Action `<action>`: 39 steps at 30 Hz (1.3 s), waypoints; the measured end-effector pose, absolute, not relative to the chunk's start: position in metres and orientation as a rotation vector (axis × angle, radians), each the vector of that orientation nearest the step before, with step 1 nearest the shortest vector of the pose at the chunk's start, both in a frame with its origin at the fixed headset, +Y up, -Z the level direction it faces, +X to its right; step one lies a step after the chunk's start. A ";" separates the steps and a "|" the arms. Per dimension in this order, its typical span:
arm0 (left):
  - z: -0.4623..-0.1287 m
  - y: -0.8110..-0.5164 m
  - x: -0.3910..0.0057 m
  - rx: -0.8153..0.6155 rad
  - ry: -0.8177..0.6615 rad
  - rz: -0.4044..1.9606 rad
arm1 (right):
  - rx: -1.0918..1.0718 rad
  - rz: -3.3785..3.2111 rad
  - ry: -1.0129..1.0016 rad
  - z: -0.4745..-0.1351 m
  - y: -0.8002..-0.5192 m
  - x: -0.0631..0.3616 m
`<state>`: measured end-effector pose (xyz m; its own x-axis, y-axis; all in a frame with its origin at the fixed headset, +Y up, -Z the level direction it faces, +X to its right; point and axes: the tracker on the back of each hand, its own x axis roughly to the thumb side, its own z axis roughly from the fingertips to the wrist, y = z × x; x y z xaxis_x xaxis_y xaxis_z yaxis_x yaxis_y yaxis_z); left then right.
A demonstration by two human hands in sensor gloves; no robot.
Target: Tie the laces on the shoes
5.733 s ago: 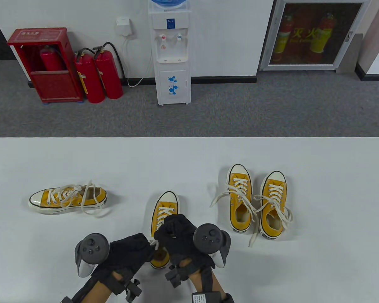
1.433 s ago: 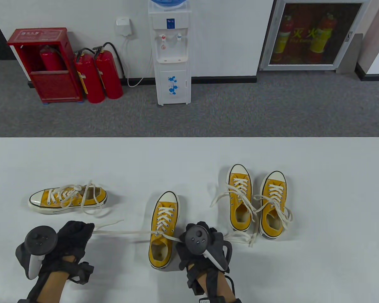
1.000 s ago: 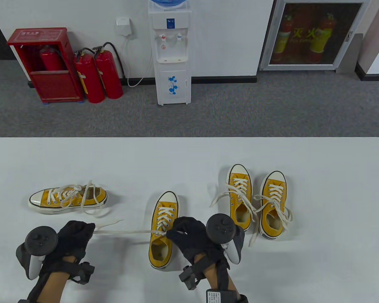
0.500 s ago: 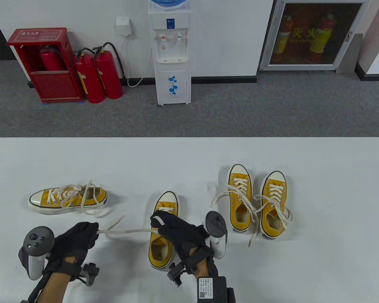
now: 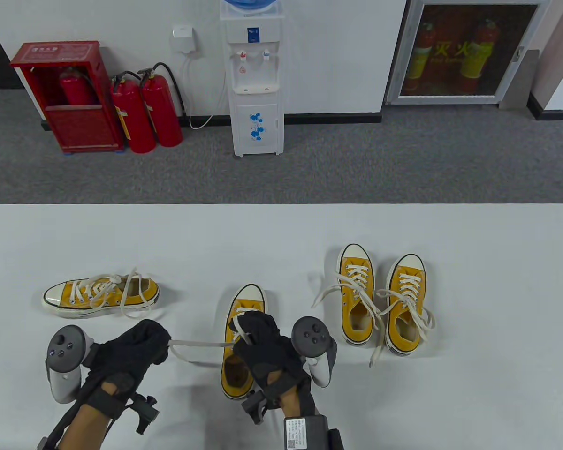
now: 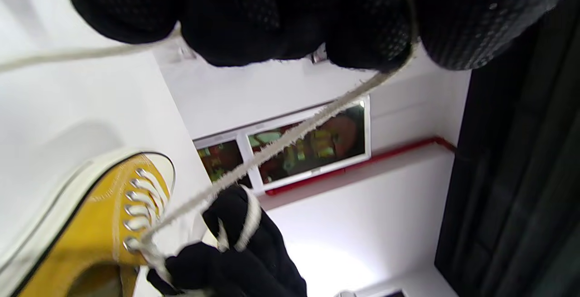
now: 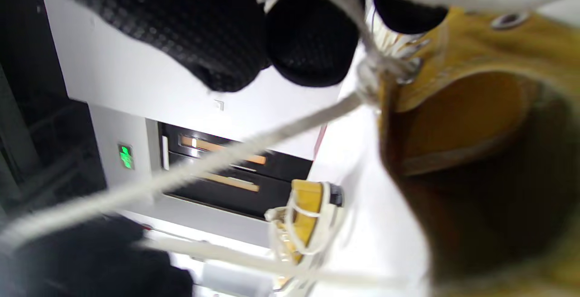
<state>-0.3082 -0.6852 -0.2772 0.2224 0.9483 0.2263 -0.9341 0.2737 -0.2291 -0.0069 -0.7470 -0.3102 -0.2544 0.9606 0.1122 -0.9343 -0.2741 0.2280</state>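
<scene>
Left hand (image 5: 131,349) pinches a taut lace (image 5: 199,344); right hand (image 5: 262,349) grips the other lace over the middle shoe (image 5: 244,304).

Even bright light, soft shadows; wrist views blurred (right worse).

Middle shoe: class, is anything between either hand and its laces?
Nothing visible. The left hand already holds a lace end pulled sideways from the middle shoe, and the right hand has lace wrapped over its fingers.
</scene>
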 end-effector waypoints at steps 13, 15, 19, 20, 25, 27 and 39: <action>-0.286 -0.652 -0.259 -0.041 -0.494 1.116 | 0.427 2.183 0.061 -0.300 -0.737 -0.035; -0.292 -0.655 -0.260 -0.020 -0.459 1.102 | 0.484 2.236 0.036 -0.296 -0.735 -0.039; -0.310 -0.668 -0.266 0.018 -0.366 1.126 | 0.581 2.300 0.006 -0.288 -0.733 -0.045; -0.316 -0.674 -0.267 0.011 -0.338 1.146 | 0.601 2.302 0.001 -0.286 -0.732 -0.046; -0.338 -0.699 -0.268 -0.053 -0.204 1.114 | 0.648 2.271 -0.026 -0.282 -0.730 -0.046; -0.346 -0.709 -0.265 -0.106 -0.154 1.077 | 0.637 2.229 -0.038 -0.282 -0.730 -0.043; -0.350 -0.753 -0.235 -0.261 -0.134 0.837 | 0.399 1.827 0.018 -0.297 -0.748 -0.007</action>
<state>-0.2354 -0.7534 -0.3499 0.6635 0.7480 0.0143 -0.7153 0.6399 -0.2808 -0.0072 -0.7475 -0.2971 -0.2358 0.9362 0.2608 -0.9310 -0.2946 0.2156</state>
